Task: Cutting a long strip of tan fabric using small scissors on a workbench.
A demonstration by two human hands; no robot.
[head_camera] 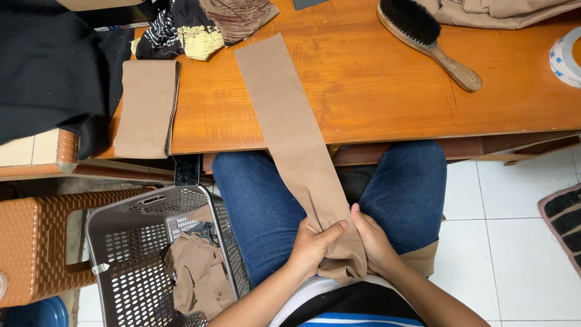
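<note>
Both hands, left hand and right hand, pinch the tan fabric strip at the lap; its far end lies on the worktop. Keeping edges aligned seems wise.

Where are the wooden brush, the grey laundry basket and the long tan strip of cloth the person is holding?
wooden brush (423, 37): head view, on the black bristles by the handle.
grey laundry basket (130, 266): head view, on its perforated left wall.
long tan strip of cloth (290, 121): head view, on the part lying on the table.
</note>
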